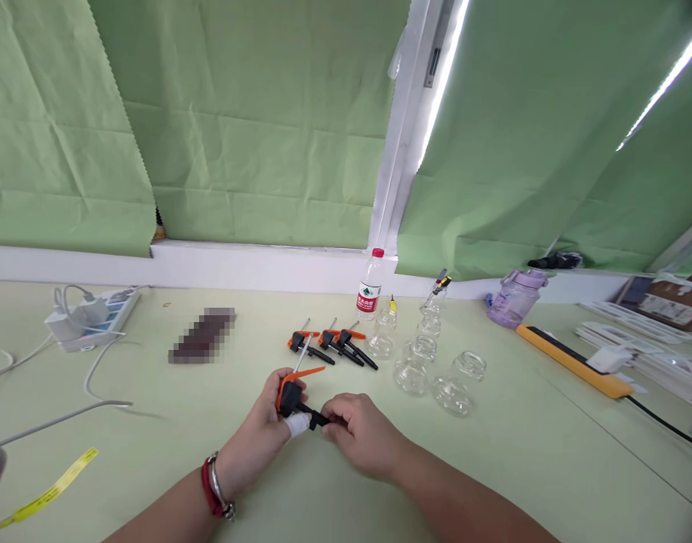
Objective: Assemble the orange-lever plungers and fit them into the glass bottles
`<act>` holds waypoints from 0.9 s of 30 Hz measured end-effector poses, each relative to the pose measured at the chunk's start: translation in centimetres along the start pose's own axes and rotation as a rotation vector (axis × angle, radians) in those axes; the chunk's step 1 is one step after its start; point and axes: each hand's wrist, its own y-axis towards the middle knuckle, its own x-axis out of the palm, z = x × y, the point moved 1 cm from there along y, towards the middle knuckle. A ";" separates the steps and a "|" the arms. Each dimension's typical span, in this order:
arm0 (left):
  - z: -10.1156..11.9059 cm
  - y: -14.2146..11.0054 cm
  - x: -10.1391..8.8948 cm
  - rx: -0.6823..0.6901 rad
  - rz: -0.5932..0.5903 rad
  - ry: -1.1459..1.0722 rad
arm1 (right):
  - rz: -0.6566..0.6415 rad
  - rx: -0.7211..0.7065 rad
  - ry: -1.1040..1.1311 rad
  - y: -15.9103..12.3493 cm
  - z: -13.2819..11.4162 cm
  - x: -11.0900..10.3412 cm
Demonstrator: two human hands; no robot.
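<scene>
My left hand [265, 413] is closed round a black-and-orange lever device [290, 395]. It has a black body, an orange lever and a thin pale rod pointing up. White tape wraps my left thumb. My right hand [361, 436] pinches the black tubular end of this device, its fingertips hiding the tip. Just beyond my hands lie three similar black-and-orange devices [330, 345] side by side, pale rods pointing away. To their right stand several clear glass jars [413, 373], the nearest one [454, 394] tilted.
A red-capped plastic bottle [370, 285] stands by the wall. Screwdrivers [439, 285] rise from a rear jar. Right are a purple bottle [515, 299] and an orange power strip [572, 362]. Left are a white power strip [116, 315] with cables, a blurred dark object [203, 337] and a yellow strip [56, 489].
</scene>
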 end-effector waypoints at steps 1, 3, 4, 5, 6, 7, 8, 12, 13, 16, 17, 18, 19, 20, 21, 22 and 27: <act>0.2 -0.1 0.0 0.024 0.017 0.004 | -0.013 0.025 0.078 0.0 0.1 0.2; 0.4 -0.3 -0.1 0.105 0.044 0.012 | -0.059 0.087 0.267 0.0 0.2 0.8; 0.3 -0.4 -0.1 0.162 0.047 0.013 | -0.084 0.116 0.368 0.0 0.3 1.1; 0.2 -0.5 -0.1 0.224 0.041 0.011 | -0.102 0.141 0.468 0.0 0.3 1.5; 0.1 -0.5 -0.1 0.283 0.030 0.012 | -0.116 0.161 0.561 0.1 0.3 1.8; -0.1 -0.6 -0.1 0.334 0.020 0.021 | -0.124 0.175 0.643 0.1 0.3 2.0; -0.3 -0.6 -0.1 0.376 0.010 0.042 | -0.129 0.183 0.714 0.2 0.3 2.3; -0.6 -0.7 -0.1 0.488 -0.012 0.240 | -0.147 0.200 0.879 0.4 -0.1 2.6; -0.5 -0.8 -0.1 0.507 -0.014 0.307 | -0.145 0.207 0.907 0.4 -0.2 2.6; -0.2 -0.7 -0.2 0.542 -0.009 0.477 | -0.135 0.230 1.001 0.3 -0.4 2.5; -0.2 -0.7 -0.3 0.547 -0.006 0.516 | -0.130 0.237 1.032 0.3 -0.4 2.5; -0.2 -0.6 -0.3 0.550 -0.001 0.549 | -0.125 0.245 1.058 0.2 -0.4 2.5; -0.2 -0.6 -0.4 0.550 0.004 0.577 | -0.120 0.253 1.079 0.2 -0.4 2.5; -0.3 -0.5 -0.4 0.549 0.007 0.599 | -0.116 0.258 1.092 0.2 -0.4 2.5; -0.4 -0.5 -0.4 0.549 0.007 0.617 | -0.111 0.262 1.099 0.1 -0.4 2.5; -0.5 -0.5 -0.4 0.551 0.006 0.634 | -0.109 0.266 1.099 0.1 -0.4 2.5; -0.7 -0.6 -0.2 0.569 0.013 0.689 | -0.113 0.273 1.079 -0.1 -0.6 2.3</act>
